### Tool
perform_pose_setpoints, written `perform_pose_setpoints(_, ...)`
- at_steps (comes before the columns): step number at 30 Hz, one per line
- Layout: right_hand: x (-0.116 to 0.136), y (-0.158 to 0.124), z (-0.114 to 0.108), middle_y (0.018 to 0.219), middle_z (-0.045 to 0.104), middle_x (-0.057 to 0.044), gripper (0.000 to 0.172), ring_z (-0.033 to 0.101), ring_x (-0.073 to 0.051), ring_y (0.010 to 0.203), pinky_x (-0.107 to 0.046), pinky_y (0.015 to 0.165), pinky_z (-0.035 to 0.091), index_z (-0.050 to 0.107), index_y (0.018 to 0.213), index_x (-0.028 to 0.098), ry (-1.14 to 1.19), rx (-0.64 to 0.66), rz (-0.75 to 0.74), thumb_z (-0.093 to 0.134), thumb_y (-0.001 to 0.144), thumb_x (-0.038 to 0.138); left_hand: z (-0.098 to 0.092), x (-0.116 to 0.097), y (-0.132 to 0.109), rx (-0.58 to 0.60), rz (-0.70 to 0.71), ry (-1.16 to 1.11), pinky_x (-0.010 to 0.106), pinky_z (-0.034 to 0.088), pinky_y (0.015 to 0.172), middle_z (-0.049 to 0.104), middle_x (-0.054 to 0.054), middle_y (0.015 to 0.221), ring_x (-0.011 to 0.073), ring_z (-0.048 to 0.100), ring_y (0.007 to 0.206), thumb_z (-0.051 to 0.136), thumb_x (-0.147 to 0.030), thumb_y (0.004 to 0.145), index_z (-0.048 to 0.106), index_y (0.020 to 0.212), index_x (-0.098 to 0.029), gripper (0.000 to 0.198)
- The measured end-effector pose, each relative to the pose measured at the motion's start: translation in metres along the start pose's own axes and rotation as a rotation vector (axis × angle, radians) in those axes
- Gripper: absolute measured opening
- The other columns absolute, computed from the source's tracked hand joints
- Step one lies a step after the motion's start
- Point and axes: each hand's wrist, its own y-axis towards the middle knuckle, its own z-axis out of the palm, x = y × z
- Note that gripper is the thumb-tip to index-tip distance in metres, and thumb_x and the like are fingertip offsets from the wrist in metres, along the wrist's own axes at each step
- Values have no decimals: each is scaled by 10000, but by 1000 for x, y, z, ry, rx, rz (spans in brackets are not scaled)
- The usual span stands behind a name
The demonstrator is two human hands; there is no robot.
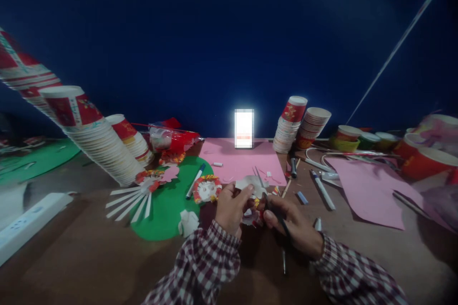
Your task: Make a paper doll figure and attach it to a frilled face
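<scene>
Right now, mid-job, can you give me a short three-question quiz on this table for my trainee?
1. True or false: the right hand holds the scissors while the left hand pinches the paper piece.
2. Which colour is the round paper lying to the left of the left hand? A) green B) yellow C) blue
3. Fill in: the lit screen stands at the far edge of the ___ sheet.

Key: 1 true; 2 A; 3 pink.
</scene>
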Motion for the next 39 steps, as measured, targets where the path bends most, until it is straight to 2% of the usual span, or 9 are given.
perform_pose_setpoints(12,2,0,1,711,524,1,319,454,-118,644,-233,598,375,595,873,154,37,3,3,625,788,460,3,-2,-2,-11,-9,-6,186,479,483,622,15,655,87,564,502,782,-324,584,577,830,-123,378)
perform_pose_setpoints(18,1,0,1,679,500,13,291,443,-107,619,-218,565,378,593,856,161,19,-6,-16,624,797,444,2,2,-1,1,-26,12,216,498,511,656,25,720,103,587,517,777,-307,585,566,960,-155,456)
perform_pose_setpoints(24,3,0,2,665,491,15,306,438,-105,614,-218,561,374,581,849,159,20,-10,1,612,802,460,3,4,-4,9,-46,73,188,453,476,651,32,671,113,596,516,775,-372,572,617,891,-127,432)
perform_pose_setpoints(30,1,0,1,661,481,22,301,426,-105,604,-219,559,356,573,853,168,29,-12,6,605,806,463,5,8,-7,65,9,67,184,396,426,592,-5,566,83,495,443,689,-457,669,625,798,-137,351)
perform_pose_setpoints(35,0,0,0,648,474,27,327,416,-106,593,-226,559,346,573,850,169,-12,-14,6,594,804,493,5,6,-6,16,3,113,171,320,379,562,-6,528,74,440,411,665,-485,672,603,696,-142,350)
perform_pose_setpoints(39,0,0,-1,655,470,24,333,415,-106,602,-224,563,351,563,814,172,-15,2,-4,580,809,504,5,4,-6,16,5,110,175,321,384,509,-27,488,68,409,399,681,-496,642,604,667,-146,359)
